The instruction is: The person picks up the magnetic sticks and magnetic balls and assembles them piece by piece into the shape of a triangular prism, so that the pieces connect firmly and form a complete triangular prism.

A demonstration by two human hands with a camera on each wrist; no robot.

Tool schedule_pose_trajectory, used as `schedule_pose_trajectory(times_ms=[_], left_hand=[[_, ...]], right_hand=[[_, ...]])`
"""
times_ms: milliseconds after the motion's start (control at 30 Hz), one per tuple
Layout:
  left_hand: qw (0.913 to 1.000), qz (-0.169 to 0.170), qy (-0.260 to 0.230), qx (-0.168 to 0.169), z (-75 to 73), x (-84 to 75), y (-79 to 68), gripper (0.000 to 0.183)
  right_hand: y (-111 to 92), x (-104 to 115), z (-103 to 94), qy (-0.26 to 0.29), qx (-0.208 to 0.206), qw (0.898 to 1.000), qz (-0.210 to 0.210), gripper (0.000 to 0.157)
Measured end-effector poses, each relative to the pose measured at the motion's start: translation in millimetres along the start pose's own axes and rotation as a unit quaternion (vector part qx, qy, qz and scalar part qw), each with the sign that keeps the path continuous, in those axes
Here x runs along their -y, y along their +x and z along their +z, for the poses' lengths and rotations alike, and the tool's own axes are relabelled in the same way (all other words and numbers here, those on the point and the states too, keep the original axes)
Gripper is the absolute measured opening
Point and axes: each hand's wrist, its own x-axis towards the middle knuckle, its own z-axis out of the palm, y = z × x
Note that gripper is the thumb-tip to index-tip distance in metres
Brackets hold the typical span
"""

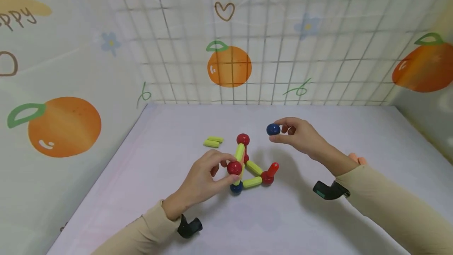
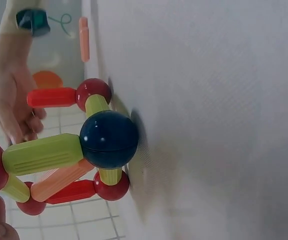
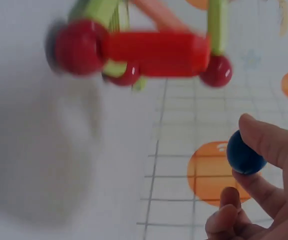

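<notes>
My left hand (image 1: pixel 203 176) pinches a red ball (image 1: pixel 234 168) between thumb and forefinger. That ball tops a yellow-green rod (image 2: pixel 44 154) rising from a dark blue ball (image 2: pixel 109 139) on the table. They belong to a ball-and-rod building-toy frame, whose other corners are red balls (image 1: pixel 243 139), joined by yellow-green, red and peach rods. A short red rod (image 1: pixel 273 169) stands up from the frame's right corner ball (image 1: pixel 267 178). To the right, apart from the frame, my right hand (image 1: pixel 301 135) holds a loose blue ball (image 3: pixel 246 153) in the air between thumb and fingertips.
Two loose yellow-green rods (image 1: pixel 211 143) lie behind the frame to the left. Peach rods (image 1: pixel 356 159) show partly behind my right forearm. A white sheet covers the table (image 1: pixel 276 223), and a curtain printed with oranges (image 1: pixel 230 67) stands at the back.
</notes>
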Motion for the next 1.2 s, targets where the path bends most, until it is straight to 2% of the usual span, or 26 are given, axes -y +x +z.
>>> schedule_pose_trajectory(times_ms=[200,433,667,900,1200], left_hand=[[1.0,0.0,-0.005,-0.002,1.6,-1.5,0.4,0.035],[1.0,0.004,0.0,0.0,1.3,-0.6,1.9,0.034],[1.0,-0.001,0.009,0.004,1.1,0.3,2.3,0.034],[0.9999,-0.004,0.015,0.004,0.4,-0.8,2.7,0.034],[0.9998,0.003,0.021,0.0,1.4,0.7,3.9,0.035]], right_hand=[[-36,-3,0.6,0.017,0.009,1.0,0.004,0.046],[-56,-11,9.0,0.032,0.008,0.999,-0.005,0.042],[-65,-18,15.0,0.047,0.013,0.998,-0.03,0.039],[-68,-20,20.4,0.057,0.016,0.998,-0.033,0.039],[-70,-14,30.5,0.027,-0.001,0.997,-0.073,0.041]])
